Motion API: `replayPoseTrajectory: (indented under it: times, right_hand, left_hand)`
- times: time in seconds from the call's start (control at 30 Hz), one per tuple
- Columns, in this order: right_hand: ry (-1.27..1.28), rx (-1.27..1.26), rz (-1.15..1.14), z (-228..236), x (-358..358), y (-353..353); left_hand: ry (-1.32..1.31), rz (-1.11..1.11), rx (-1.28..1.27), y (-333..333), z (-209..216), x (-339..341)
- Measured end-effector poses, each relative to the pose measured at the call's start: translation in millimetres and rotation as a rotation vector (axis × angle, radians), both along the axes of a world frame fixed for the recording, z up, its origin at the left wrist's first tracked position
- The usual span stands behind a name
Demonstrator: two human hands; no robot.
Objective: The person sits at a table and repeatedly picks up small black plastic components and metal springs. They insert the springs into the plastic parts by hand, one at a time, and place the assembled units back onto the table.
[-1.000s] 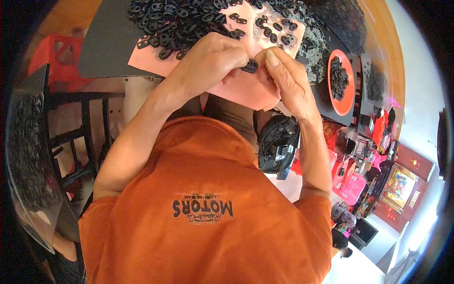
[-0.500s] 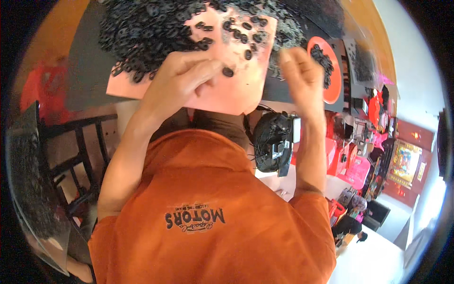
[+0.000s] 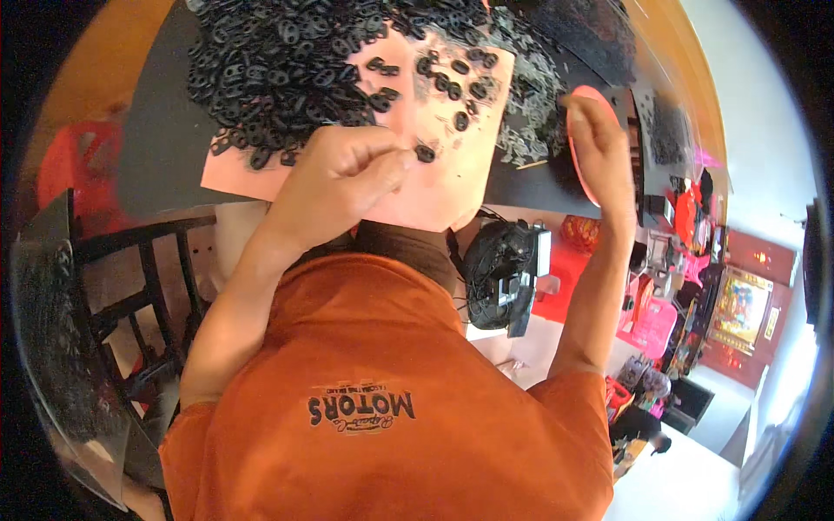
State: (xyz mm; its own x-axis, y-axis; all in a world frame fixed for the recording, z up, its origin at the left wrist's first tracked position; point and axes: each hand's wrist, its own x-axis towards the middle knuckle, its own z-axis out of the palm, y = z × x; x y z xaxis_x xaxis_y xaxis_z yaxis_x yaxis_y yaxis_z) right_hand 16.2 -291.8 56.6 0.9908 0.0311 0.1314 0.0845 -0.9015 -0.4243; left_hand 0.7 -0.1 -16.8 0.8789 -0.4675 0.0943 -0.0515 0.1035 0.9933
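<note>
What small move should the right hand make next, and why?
Probably open the right hand at the plate: it overlaps the plate in view, though whether it holds anything can't be seen. The left hand has a black piece at its fingertips, so a free right hand seems useful.

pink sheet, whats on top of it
On the pink sheet lie part of a heap of black pieces and, further right, scattered loose ones. The left hand is above it. Whatever lies beneath the heap or that hand is covered.

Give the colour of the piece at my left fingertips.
Black; the piece shows best in the head view.
</note>
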Motion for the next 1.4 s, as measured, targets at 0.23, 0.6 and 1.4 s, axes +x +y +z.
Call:
replayPoseTrajectory:
  times: [0.23, 0.6, 1.4]
  right_hand:
    - [-0.149, -0.152, 0.567, -24, 50, 103]
    - [-0.076, -0.241, 0.609, -27, 53, 109]
    - [0.030, -0.215, 0.526, -24, 47, 98]
  left_hand:
    - [0.010, -0.077, 0.081, 7, -4, 4]
    - [-0.083, -0.043, 0.107, 5, -6, 2]
    - [-0.087, -0.025, 0.124, 5, -5, 0]
